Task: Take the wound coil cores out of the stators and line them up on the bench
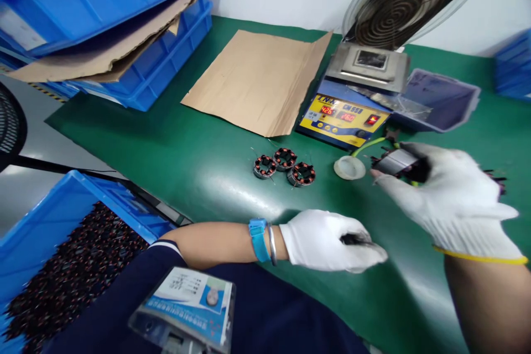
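My right hand (452, 193), in a white glove with a yellow hem, is closed around a motor stator (396, 162) with a silvery rim, lifted above the green table. My left hand (329, 240), also gloved, is closed low over the table near its front edge. A dark patch shows between its thumb and fingers; whether that is a held part cannot be made out. Three wound stators with copper coils (302, 175) sit grouped on the table, beyond my left hand. Left of the held stator is a small round white dish (349, 167).
A soldering station (344, 119) with a lit display stands at the back, below a fume fan (398, 11). Brown cardboard (257, 80) lies left of it, a grey tray (446, 99) right. Blue crates (103, 5) are stacked at left; a blue bin (74, 188) of small parts sits lower left.
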Available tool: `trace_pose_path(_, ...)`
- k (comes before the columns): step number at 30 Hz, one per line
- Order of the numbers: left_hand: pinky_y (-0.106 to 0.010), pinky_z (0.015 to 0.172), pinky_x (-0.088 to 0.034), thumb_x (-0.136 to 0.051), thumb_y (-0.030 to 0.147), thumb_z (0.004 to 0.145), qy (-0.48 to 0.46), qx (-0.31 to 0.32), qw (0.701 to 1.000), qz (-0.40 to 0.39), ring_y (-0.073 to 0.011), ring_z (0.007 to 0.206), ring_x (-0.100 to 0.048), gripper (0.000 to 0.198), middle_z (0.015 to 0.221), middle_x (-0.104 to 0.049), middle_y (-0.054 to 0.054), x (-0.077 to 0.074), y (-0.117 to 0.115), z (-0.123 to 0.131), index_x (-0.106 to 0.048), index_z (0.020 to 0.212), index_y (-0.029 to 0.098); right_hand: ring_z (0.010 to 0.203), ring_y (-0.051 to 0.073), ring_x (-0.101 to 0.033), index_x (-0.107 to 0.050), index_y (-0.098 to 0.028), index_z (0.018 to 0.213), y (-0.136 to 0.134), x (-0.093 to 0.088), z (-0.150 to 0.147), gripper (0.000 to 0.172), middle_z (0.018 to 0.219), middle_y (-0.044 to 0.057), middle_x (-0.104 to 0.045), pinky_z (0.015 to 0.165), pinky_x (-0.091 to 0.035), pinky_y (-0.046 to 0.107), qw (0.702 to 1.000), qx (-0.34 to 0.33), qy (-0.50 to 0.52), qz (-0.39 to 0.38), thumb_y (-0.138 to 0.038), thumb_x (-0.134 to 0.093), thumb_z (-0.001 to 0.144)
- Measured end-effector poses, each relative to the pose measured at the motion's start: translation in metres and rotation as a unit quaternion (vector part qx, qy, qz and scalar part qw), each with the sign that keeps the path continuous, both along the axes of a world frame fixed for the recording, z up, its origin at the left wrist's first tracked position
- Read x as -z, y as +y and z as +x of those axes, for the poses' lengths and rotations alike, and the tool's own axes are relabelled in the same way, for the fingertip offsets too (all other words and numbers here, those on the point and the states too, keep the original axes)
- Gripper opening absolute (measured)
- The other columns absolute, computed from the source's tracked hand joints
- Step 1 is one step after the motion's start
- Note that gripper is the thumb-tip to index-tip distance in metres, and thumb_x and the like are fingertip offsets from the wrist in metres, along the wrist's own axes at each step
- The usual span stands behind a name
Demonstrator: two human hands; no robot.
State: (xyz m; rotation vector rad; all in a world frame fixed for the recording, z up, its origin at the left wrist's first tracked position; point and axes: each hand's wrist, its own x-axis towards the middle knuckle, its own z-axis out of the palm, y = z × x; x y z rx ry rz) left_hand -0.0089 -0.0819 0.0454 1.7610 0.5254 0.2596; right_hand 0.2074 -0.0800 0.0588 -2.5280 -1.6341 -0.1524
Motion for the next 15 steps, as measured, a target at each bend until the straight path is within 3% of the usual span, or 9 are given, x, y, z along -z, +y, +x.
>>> trace_pose_path(2, -0.018, 0.07, -0.047, -0.059, 0.049, 0.088, 0.006, 0.003, 1.0, -0.002, -0.0103, 0.078, -0.066, 0.031, 0.078, -0.071, 0.002, 0.001, 0.0, 0.001, -0.061, 0.078, 0.019, 0.087, 0.026, -0.057, -0.055, -0.028, 0.131, -0.001, -0.005, -0.005, 0.064, 0.117, 0.01, -0.059, 0.057, -0.033, 0.031, 0.995, -0.023, -0.097, 0.009, -0.063, -0.054, 0.078)
trace_pose_path(6, -0.02, 0.076, -0.049, -0.058, 0.051, 0.088, 0.025, -0.021, 0.999, 0.017, -0.0124, 0.086, -0.067, 0.032, 0.087, -0.073, 0.001, 0.005, 0.0, 0.002, -0.064, 0.084, 0.02, 0.088, 0.024, -0.05, -0.058, -0.026, 0.127, 0.003, 0.001, -0.009, 0.041, 0.122, 0.01, -0.056, 0.061, -0.026, 0.032, 0.96, -0.122, -0.247, -0.051, -0.044, -0.042, 0.093)
trace_pose_path(11, -0.025, 0.091, -0.051, -0.059, 0.048, 0.087, 0.014, -0.074, 0.996, 0.056, -0.0162, 0.101, -0.067, 0.035, 0.107, -0.072, -0.004, 0.016, 0.001, 0.008, -0.066, 0.103, 0.018, 0.086, 0.022, -0.048, -0.058, -0.026, 0.128, 0.002, 0.01, -0.008, 0.041, 0.121, 0.012, -0.055, 0.062, -0.021, 0.032, 0.952, -0.145, -0.264, -0.056, -0.044, -0.041, 0.095)
trace_pose_path(13, -0.031, 0.105, -0.046, -0.063, 0.048, 0.083, -0.008, -0.1, 0.988, 0.118, -0.0209, 0.119, -0.061, 0.048, 0.128, -0.064, -0.01, 0.024, 0.002, 0.011, -0.062, 0.118, 0.016, 0.085, 0.023, -0.048, -0.059, -0.024, 0.126, 0.005, -0.001, -0.008, 0.042, 0.119, 0.013, -0.056, 0.063, -0.021, 0.033, 0.954, -0.146, -0.257, -0.042, -0.046, -0.043, 0.094)
trace_pose_path(15, -0.04, 0.116, -0.037, -0.067, 0.052, 0.078, -0.01, -0.109, 0.979, 0.174, -0.0278, 0.137, -0.045, 0.07, 0.149, -0.045, -0.016, 0.03, 0.002, 0.014, -0.051, 0.134, 0.013, 0.089, 0.024, -0.049, -0.059, -0.022, 0.124, 0.016, -0.023, -0.009, 0.043, 0.118, 0.016, -0.056, 0.064, -0.022, 0.033, 0.967, -0.107, -0.233, -0.017, -0.048, -0.045, 0.093)
